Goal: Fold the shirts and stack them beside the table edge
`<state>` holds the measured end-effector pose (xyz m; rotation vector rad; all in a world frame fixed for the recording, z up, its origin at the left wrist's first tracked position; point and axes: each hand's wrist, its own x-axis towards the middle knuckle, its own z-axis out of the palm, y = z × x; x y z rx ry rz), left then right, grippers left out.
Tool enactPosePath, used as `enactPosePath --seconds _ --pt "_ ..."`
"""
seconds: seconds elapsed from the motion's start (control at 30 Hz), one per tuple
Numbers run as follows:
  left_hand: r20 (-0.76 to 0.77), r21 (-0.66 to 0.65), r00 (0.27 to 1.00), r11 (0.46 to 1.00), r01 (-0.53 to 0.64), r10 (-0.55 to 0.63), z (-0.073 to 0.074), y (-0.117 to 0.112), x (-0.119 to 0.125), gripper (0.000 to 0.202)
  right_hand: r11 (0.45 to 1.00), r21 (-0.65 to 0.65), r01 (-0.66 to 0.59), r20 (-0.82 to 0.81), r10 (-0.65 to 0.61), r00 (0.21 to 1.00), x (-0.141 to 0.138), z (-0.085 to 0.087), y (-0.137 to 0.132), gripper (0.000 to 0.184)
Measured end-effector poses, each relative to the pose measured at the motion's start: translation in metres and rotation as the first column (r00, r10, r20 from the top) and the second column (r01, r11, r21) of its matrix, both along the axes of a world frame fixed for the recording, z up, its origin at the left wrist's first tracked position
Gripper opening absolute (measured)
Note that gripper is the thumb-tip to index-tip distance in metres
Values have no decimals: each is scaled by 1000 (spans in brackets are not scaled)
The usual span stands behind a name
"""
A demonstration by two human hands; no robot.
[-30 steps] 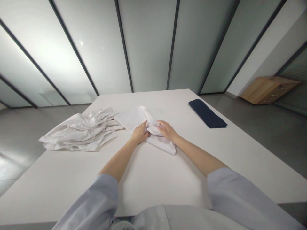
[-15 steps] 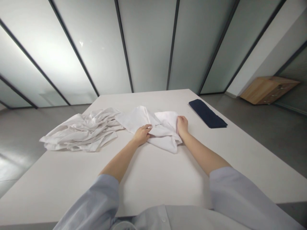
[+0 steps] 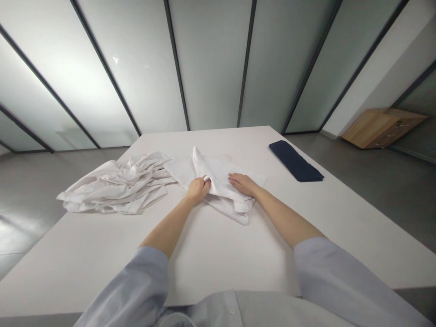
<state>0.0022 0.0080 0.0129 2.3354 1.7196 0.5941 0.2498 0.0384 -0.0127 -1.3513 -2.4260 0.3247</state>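
Observation:
A crumpled white cloth garment (image 3: 218, 175) lies across the middle of the table, with a raised peak on its far side. My left hand (image 3: 198, 188) pinches a fold of it at its near left edge. On its right part rests my right hand (image 3: 243, 183), palm down, fingers stretched out flat over the fabric. The garment's exact kind cannot be made out. Left of it, a heap of rumpled white clothes (image 3: 122, 184) touches or lies very close to its left end.
A folded dark navy cloth (image 3: 295, 161) lies near the table's right edge. The white table (image 3: 218, 259) stands before frosted glass panels (image 3: 211, 63). A wooden cabinet (image 3: 378, 129) sits on the floor at the far right.
My right hand has let go of the garment's right edge and moved left, flattening onto the fabric. The right part now lies flatter. My left hand keeps its grip, shifted slightly left.

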Motion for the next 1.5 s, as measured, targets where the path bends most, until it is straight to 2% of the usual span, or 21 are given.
enactPosePath --seconds 0.1,0.23,0.33,0.4,0.5,0.53,0.57,0.6,0.67,0.7,0.77,0.83,0.93,1.07,1.2,1.3,1.37,1.43,1.5 --pt "-70 26 986 989 -148 150 4 1 -6 31 993 -58 102 104 -96 990 2 3 1 47" --pt "-37 140 941 935 -327 335 6 7 -21 30 950 -46 310 213 -294 932 18 11 4 46" --pt "104 166 872 856 -490 479 5 16 -40 27 866 -24 499 256 -477 841 31 16 5 47" --pt "266 132 781 781 -610 565 2 23 -55 25 792 2 610 252 -591 766 38 18 5 48" --pt "487 94 645 699 -709 589 -2 30 -73 26 723 79 687 221 -684 695 46 18 6 45" --pt "518 118 642 696 -708 565 -3 31 -76 27 718 100 689 205 -693 691 47 17 6 44" --pt "517 164 675 714 -681 526 -4 31 -76 27 724 113 680 186 -688 701 48 15 7 45" --pt "484 222 739 750 -623 469 -4 30 -74 27 743 116 659 166 -669 724 48 13 8 47" --pt "336 309 890 856 -414 309 -5 25 -63 32 815 96 571 137 -579 804 46 8 9 52" --pt "237 303 948 911 -280 212 -5 22 -55 38 860 77 504 133 -510 850 45 5 9 53" --pt "36 190 998 981 -51 45 -6 15 -40 52 925 35 378 142 -379 915 40 2 10 51" --pt "-128 61 991 998 34 -26 -5 9 -27 58 947 4 321 166 -318 934 36 2 10 48" --pt "-250 19 968 999 -26 30 0 3 -16 57 932 -2 362 198 -355 914 31 6 9 49" --pt "-302 28 939 986 -163 164 13 0 -12 65 878 -3 479 191 -470 862 28 12 7 52" --pt "-325 -22 902 952 -306 283 23 1 -19 71 820 -21 573 205 -557 805 28 11 4 56" --pt "-347 -86 883 927 -365 316 22 5 -28 68 788 -29 615 190 -600 777 29 7 4 59" --pt "-351 -35 882 937 -348 314 18 7 -32 62 768 -22 640 148 -631 762 30 3 5 61" --pt "-334 60 901 960 -274 278 12 8 -34 57 755 -21 656 102 -651 752 32 1 7 61" --pt "-294 82 933 978 -192 207 5 9 -34 55 755 -44 654 69 -651 756 34 1 9 57"
